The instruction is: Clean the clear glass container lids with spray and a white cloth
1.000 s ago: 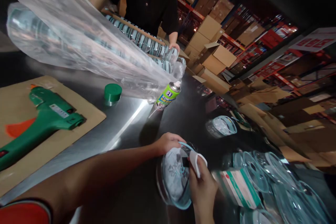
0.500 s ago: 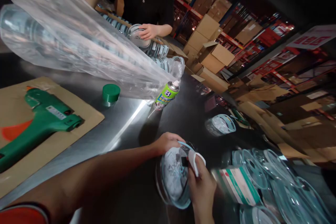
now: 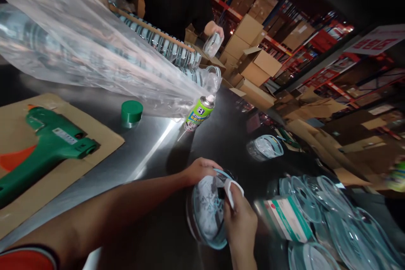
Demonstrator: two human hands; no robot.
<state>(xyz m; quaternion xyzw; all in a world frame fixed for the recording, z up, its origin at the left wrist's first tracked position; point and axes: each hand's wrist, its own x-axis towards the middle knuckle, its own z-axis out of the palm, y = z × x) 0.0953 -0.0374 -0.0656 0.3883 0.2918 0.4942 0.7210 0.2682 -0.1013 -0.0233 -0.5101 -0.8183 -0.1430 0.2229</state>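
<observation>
The left hand was closed on the pale blue rim of a round clear container, seemingly to steady it against the other hand's pressure. The right hand gripped a folded white pad between thumb and fingers at the opposite side of the rim; the fold probably gave the thumb something thicker to press with. The container sat between the two hands, at the near side of the dark metal table. Beyond it stood a spray can, nozzle bare, with a green cap apart from it, perhaps left off so that the can was ready to use. A green glue gun lay on a brown sheet, which likely kept glue off the metal. Clear plastic covered rows of similar containers, presumably against dust, and a co-worker behind them held one container up. On the spray can a large letter B could be read, with Chinese characters below that looked too soft to read surely. The glue gun's white label was too small to make out, the green-and-white striped box showed a small red mark, and a hanging sign bore red characters.
</observation>
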